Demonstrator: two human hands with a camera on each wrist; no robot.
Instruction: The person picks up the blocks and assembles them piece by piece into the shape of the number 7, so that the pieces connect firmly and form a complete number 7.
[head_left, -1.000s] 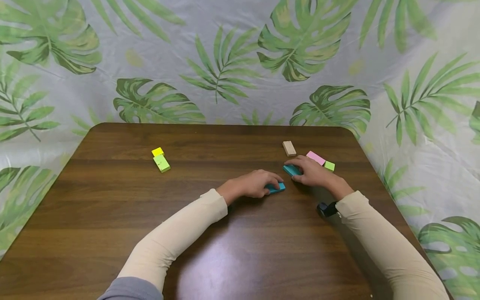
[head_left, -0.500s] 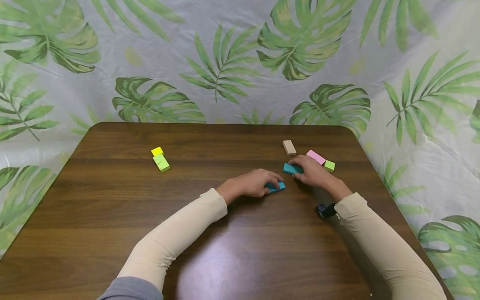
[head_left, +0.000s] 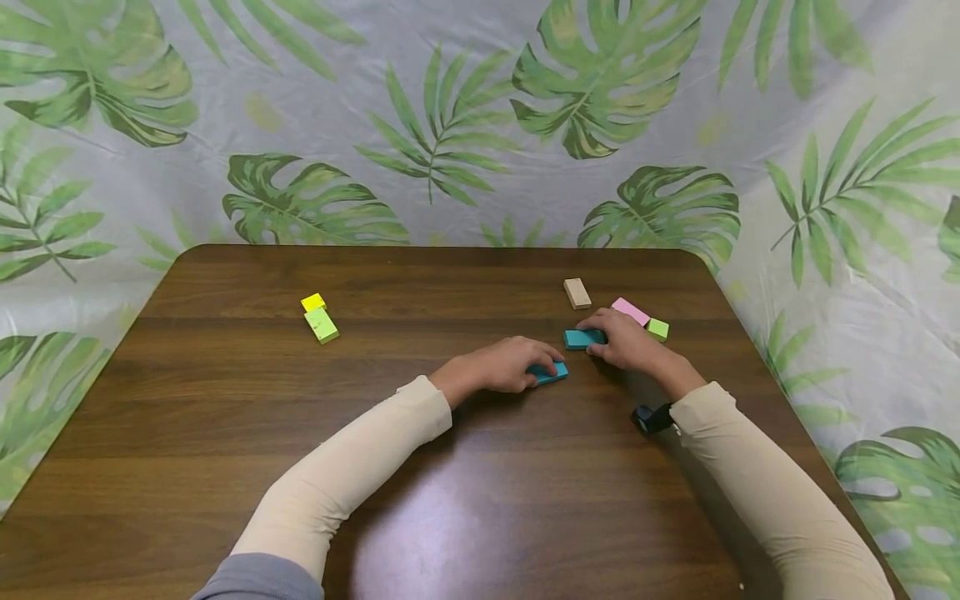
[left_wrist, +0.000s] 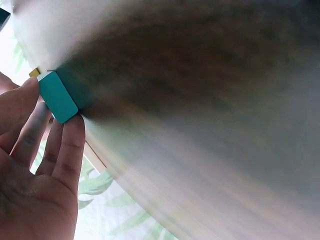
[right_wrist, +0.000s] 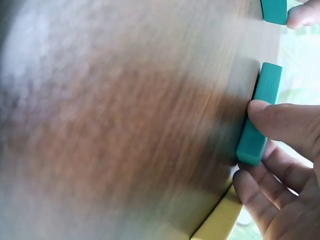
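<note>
On the tabletop, my left hand (head_left: 512,365) holds one blue block (head_left: 553,374) between thumb and fingers. The left wrist view shows the thumb along one edge of this blue block (left_wrist: 59,96) and fingertips at its near end. Farther back and to the right, my right hand (head_left: 628,340) grips a second blue block (head_left: 581,340), lying almost level across the head view. In the right wrist view the thumb presses on the side of that block (right_wrist: 261,115), with fingers at its lower end. A small gap separates the two blue blocks.
Behind the right hand lie a beige block (head_left: 577,293), a pink block (head_left: 630,312) and a small green block (head_left: 657,330). Far left, a yellow block (head_left: 313,302) touches a lime block (head_left: 322,326). The brown table (head_left: 225,417) ends at a leaf-patterned cloth (head_left: 465,108).
The right hand's blue block has turned from a slant to nearly level, its right end swinging away from me. The left hand and its block have stayed in nearly the same place.
</note>
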